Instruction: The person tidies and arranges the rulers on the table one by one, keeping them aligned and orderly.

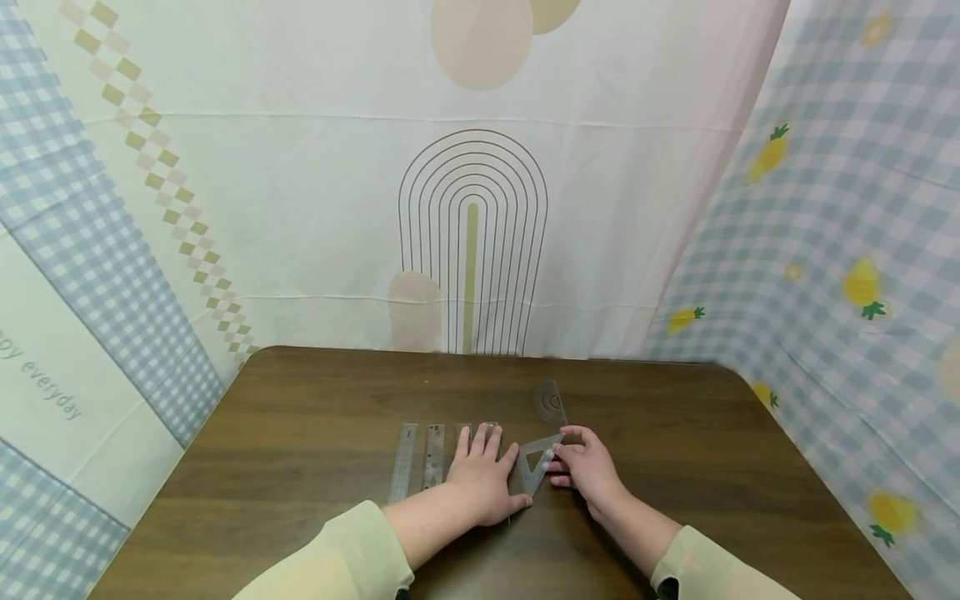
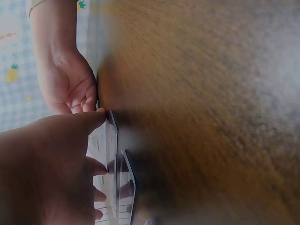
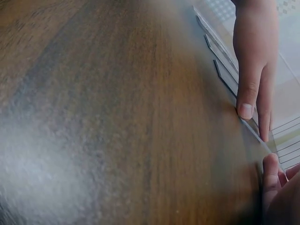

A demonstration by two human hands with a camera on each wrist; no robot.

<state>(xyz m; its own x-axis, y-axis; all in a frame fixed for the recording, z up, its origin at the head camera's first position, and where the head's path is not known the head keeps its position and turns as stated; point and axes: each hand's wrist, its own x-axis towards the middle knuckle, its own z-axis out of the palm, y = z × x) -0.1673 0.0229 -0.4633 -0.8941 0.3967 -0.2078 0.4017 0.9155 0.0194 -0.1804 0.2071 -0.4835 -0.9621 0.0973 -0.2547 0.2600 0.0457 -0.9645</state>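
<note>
My left hand (image 1: 482, 483) lies with fingers spread over clear rulers, hiding most of them. Only the far end of one covered ruler (image 1: 491, 426) peeks out past the fingertips. The left thumb reaches the near corner of a clear set square (image 1: 524, 461). From the right, my right hand (image 1: 588, 471) holds that set square by its slanted edge, thumb and fingers bent at it. To the left of the left hand, a patterned ruler (image 1: 434, 454) and a plain clear ruler (image 1: 404, 458) lie side by side. A clear protractor (image 1: 550, 402) sits just beyond the right hand.
The brown wooden table (image 1: 315, 417) has rounded far corners. A pale curtain (image 1: 315, 208) with printed arches hangs behind it, and a checked cloth (image 1: 840, 333) with pineapples hangs on the right.
</note>
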